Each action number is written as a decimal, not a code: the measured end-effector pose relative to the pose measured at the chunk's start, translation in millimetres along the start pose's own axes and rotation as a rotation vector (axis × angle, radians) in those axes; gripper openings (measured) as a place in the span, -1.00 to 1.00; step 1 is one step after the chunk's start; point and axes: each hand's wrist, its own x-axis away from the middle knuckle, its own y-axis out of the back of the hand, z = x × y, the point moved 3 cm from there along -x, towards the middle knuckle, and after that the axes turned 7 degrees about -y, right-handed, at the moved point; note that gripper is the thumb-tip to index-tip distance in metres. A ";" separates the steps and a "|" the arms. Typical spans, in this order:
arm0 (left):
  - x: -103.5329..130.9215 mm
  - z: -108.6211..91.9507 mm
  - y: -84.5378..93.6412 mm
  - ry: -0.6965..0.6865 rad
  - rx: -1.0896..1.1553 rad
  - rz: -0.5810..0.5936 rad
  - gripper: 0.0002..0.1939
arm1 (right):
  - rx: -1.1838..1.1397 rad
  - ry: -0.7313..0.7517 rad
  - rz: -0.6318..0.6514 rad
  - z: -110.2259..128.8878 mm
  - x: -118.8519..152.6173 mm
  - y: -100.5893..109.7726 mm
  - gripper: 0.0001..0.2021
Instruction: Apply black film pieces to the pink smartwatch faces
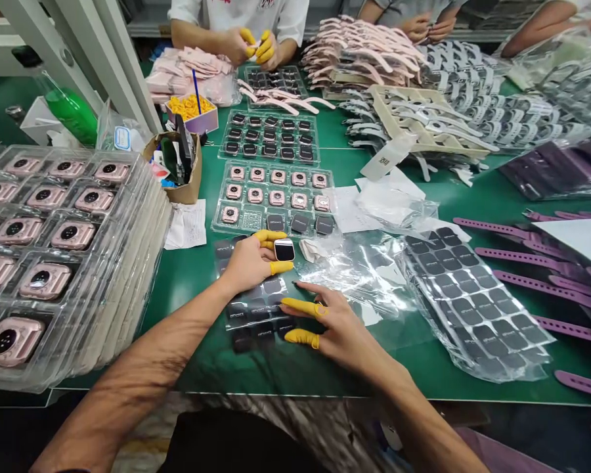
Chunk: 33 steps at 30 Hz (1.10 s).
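My left hand (256, 259), with yellow finger cots on thumb and forefinger, grips a small square watch case (284, 249), its screen side facing up. Just right of it and lower, my right hand (325, 315) is open, two of its fingers in yellow cots. Its fingertips are over a sheet of dark square screen films (259, 309) that lies on the green table. Beyond my hands sits a clear tray (220, 220) with several pink watch cases (276, 197) sensor side up and, in its near row, dark film-covered squares (299, 224).
Tall stacked trays of watch cases (44, 282) stand at left. A box of yellow finger cots (207, 121), pink straps (364, 52) and white straps (418, 115) lie farther back. Film sheets (477, 299) and purple straps (546, 282) are at right. A co-worker's gloved hands (259, 47) work opposite.
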 end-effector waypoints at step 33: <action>5.3 -10.5 -7.4 0.136 -0.130 0.239 -0.25 | -0.871 -0.519 -0.088 -20.2 -86.9 30.8 -0.55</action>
